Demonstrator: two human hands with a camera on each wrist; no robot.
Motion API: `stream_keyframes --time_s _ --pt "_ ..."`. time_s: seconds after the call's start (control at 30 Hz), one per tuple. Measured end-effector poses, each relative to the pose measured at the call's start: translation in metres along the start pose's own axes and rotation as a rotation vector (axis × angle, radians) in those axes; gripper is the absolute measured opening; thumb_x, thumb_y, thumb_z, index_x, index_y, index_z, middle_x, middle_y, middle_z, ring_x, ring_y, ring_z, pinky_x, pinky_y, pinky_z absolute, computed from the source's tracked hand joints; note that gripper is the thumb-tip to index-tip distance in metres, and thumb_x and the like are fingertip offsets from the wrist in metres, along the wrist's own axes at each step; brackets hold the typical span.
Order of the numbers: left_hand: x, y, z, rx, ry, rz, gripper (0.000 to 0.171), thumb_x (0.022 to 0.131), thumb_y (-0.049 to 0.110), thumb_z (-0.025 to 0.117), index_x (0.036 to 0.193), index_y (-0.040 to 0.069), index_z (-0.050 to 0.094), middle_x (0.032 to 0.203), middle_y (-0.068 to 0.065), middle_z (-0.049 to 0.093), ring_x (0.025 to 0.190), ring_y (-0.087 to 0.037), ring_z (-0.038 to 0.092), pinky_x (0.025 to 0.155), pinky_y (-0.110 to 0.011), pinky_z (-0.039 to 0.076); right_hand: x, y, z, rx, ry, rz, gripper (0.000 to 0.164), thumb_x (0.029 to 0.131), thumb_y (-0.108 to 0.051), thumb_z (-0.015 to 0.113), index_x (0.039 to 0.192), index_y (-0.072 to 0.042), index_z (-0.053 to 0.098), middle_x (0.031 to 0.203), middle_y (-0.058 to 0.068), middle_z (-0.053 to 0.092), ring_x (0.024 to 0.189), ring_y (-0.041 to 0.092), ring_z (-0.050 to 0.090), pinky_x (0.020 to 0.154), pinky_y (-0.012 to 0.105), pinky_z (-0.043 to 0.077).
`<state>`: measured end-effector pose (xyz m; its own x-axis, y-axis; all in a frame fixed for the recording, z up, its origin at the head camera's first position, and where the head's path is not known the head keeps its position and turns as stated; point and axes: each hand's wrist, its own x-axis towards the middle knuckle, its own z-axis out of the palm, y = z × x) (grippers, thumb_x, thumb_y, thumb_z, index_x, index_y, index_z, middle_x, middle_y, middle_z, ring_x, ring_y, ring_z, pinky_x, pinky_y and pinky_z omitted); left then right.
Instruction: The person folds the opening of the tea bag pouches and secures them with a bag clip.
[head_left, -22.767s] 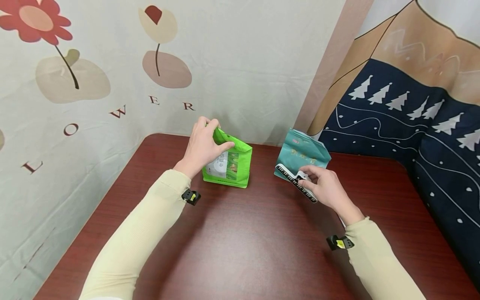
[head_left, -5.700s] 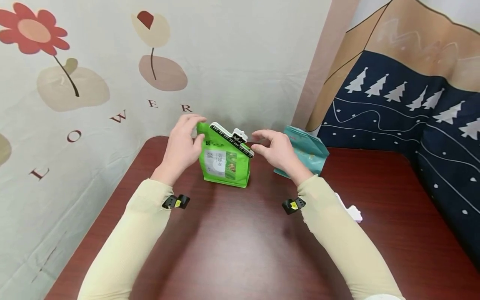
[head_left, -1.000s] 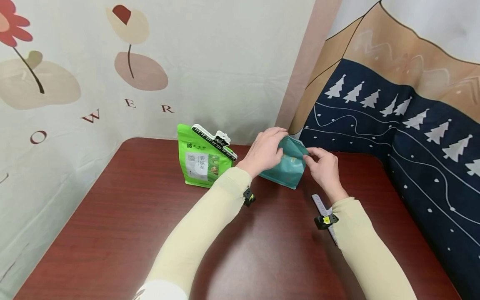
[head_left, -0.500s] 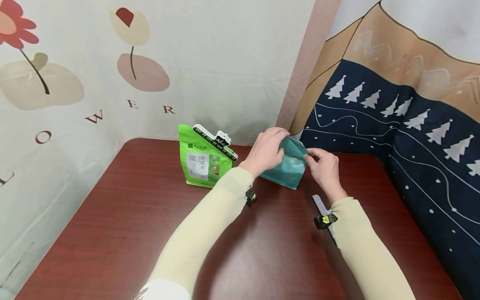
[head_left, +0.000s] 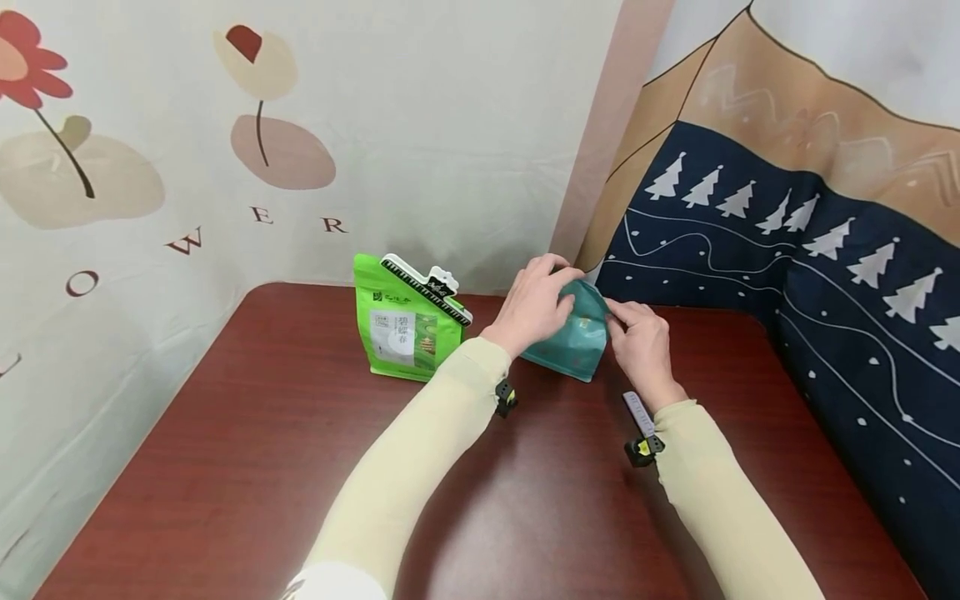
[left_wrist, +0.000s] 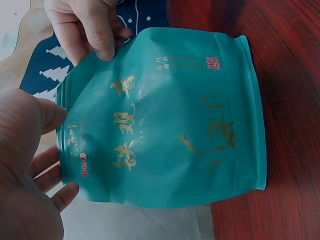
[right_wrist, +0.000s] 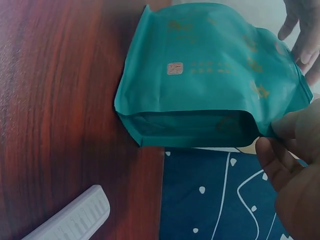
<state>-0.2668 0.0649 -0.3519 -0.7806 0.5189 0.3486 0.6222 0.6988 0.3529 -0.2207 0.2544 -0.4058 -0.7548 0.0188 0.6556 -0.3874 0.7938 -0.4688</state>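
Observation:
A teal foil tea pouch (head_left: 573, 348) with gold characters stands at the back of the table, between my two hands. My left hand (head_left: 534, 308) holds its top edge, thumb on one side and fingers along the rim in the left wrist view. At the opposite upper side, my right hand (head_left: 643, 343) pinches the pouch's folded side between thumb and fingers. To the left stands a green tea pouch (head_left: 408, 333), its slanted folded top gripped by a white-and-black sealing clip (head_left: 427, 289). A pale second clip (right_wrist: 75, 215) lies near my right wrist, partly hidden in the head view.
The dark red wooden table (head_left: 247, 450) meets a pale printed curtain (head_left: 420, 150) behind the pouches. A navy cloth with white trees (head_left: 705, 242) hangs at the right. Black wrist cameras (head_left: 506, 398) sit on both sleeves.
The clip once in my right hand now sits on the green pouch. Both hands have gone to the teal pouch. Over the last second, the right fingers shift slightly at its side.

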Motion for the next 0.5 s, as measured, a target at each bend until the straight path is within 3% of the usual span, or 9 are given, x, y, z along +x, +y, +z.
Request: stream_keyframes --time_s 0.3,0.5 --pt "0.0044 0.0019 0.0056 -0.062 0.035 -0.042 0.032 0.106 0.036 0.059 0.130 0.019 0.070 0.138 -0.004 0.056 0.131 -0.022 0.049 0.110 -0.039 0.040 -0.0064 0.0004 -0.0005 -0.059 -0.012 -0.097 0.035 0.088 0.014 0.064 0.120 0.003 0.075 0.101 0.023 0.074 0.089 0.041 0.064 0.082 0.052 0.054" --pt "0.0069 0.0066 0.0077 -0.043 0.076 -0.067 0.033 0.101 0.047 0.064 0.118 0.020 0.072 0.128 -0.003 0.058 0.123 -0.021 0.050 0.105 -0.038 0.041 -0.0084 0.0007 -0.0034 -0.061 -0.040 -0.115 0.037 0.089 0.012 0.063 0.123 0.003 0.073 0.105 0.022 0.074 0.091 0.040 0.064 0.081 0.051 0.056"
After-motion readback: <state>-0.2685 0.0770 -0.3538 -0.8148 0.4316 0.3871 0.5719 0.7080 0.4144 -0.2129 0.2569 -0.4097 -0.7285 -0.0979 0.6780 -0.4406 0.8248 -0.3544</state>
